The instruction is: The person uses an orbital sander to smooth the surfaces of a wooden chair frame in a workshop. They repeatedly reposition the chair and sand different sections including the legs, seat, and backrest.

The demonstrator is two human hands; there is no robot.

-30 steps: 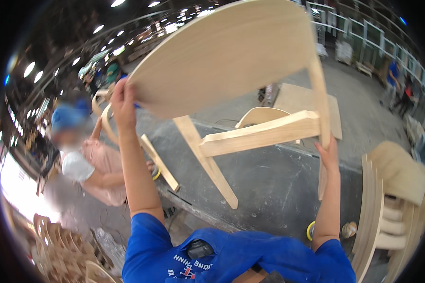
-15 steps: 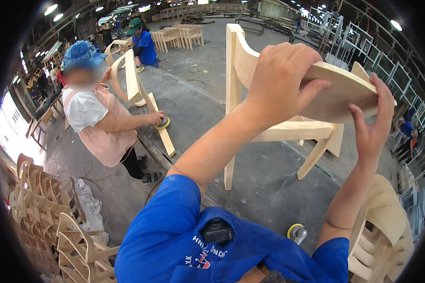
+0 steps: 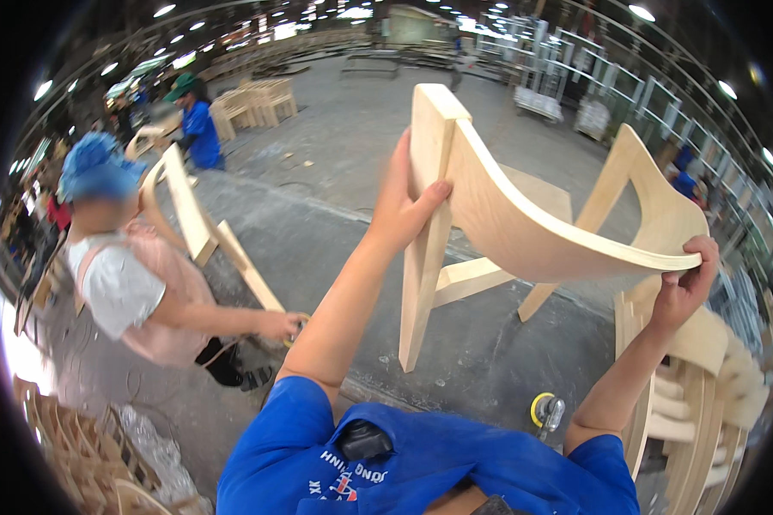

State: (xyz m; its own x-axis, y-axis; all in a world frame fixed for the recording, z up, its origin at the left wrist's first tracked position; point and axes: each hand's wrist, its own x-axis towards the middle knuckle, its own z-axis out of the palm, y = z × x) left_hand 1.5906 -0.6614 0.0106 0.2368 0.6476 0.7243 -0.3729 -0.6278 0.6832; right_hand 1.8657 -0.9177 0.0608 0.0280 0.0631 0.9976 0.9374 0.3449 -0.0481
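Note:
A pale wooden chair frame with a wide, curved backrest stands tilted on the dark worktable in front of me. My left hand is closed around the upper part of its left post, thumb on the near side. At the right end of the curved backrest, my right hand grips the edge, fingers over the top and thumb underneath. A sander with a yellow round pad lies on the table below the chair, touched by neither hand.
To the left, a co-worker in a blue hat holds a sander near another wooden frame. Curved chair parts are stacked at lower left. More chairs stand close by my right arm. Another person in blue works farther back.
The chair has turned and its backrest has swung lower. My left hand has moved from the backrest to the left post; the right has come down with the backrest's end.

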